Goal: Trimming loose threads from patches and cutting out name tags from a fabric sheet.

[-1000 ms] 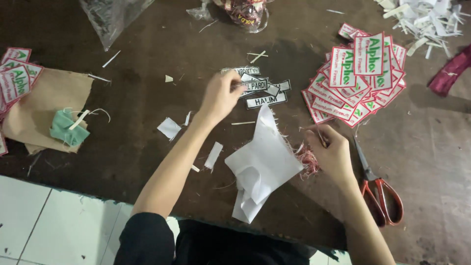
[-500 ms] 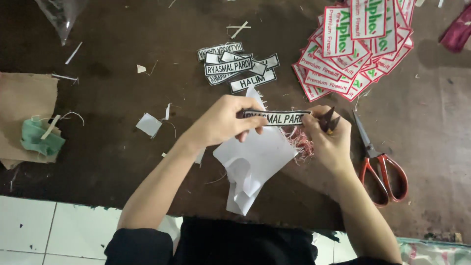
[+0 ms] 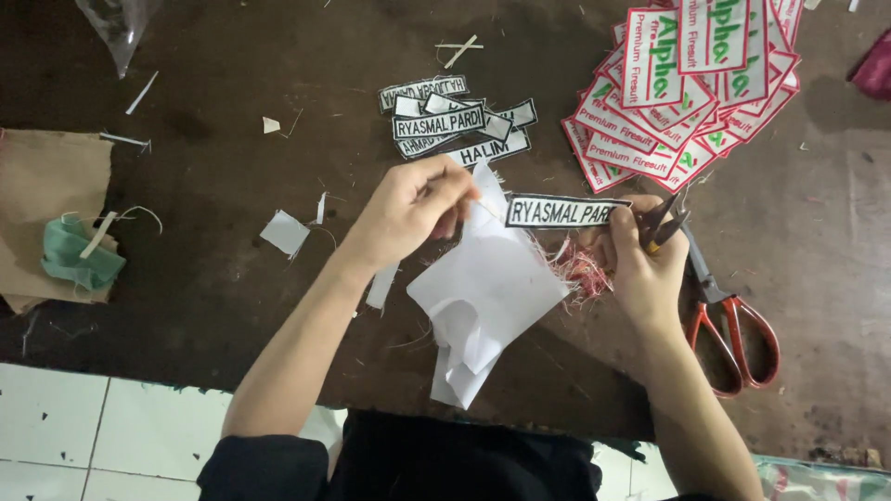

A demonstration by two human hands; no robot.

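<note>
Both the left hand (image 3: 408, 215) and the right hand (image 3: 640, 264) pinch a name patch (image 3: 561, 211).

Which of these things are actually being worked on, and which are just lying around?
In hand:
left hand and right hand hold a name patch; right also holds snips.

Lying about:
red scissors, red-bordered labels, patch pile, white backing, green mask.

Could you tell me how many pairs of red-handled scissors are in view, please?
1: the red-handled scissors lie on the dark table, just right of the right hand. None other shows, though the patch pile could hide more.
</note>
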